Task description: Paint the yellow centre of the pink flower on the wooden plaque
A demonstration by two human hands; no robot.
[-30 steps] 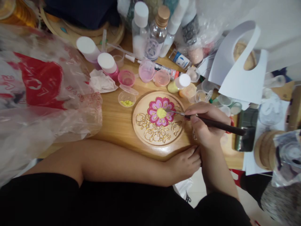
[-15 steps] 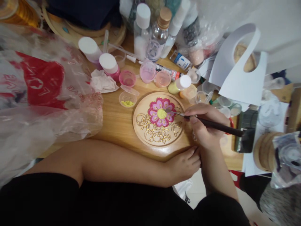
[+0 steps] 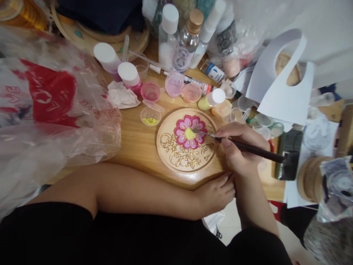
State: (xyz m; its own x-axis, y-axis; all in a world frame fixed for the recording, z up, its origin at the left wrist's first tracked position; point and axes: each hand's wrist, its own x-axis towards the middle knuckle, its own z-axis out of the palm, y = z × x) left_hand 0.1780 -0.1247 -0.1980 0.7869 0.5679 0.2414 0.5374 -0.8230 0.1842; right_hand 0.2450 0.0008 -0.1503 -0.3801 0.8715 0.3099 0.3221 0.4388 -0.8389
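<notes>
My right hand [image 3: 241,147] pinches the dark handle of a small palette knife [image 3: 252,148]. Its metal tip touches the yellow centre of a pink flower [image 3: 181,137], painted within raised gold outlines on a round wooden plate [image 3: 162,156]. More gold-outlined shapes [image 3: 183,159] on the plate are unpainted. Loosely curled, my left hand [image 3: 213,197] lies at the table edge below the plate, against my right wrist; its fingertips are partly hidden and I see nothing in it. Left of the plate's top is an open cup of yellow paste [image 3: 150,120].
Behind the plate stand a pink cup [image 3: 150,92], a lilac cup [image 3: 174,84], a peach cup [image 3: 192,92] and a white-capped yellow jar [image 3: 211,99]. Tall bottles [image 3: 168,36] rise farther back. Plastic bags [image 3: 55,95] cover the left side; a white paper cutout [image 3: 286,99] stands at right.
The palette knife's tip has shifted slightly left over the flower's yellow centre. The view has moved a little; my left hand stays put.
</notes>
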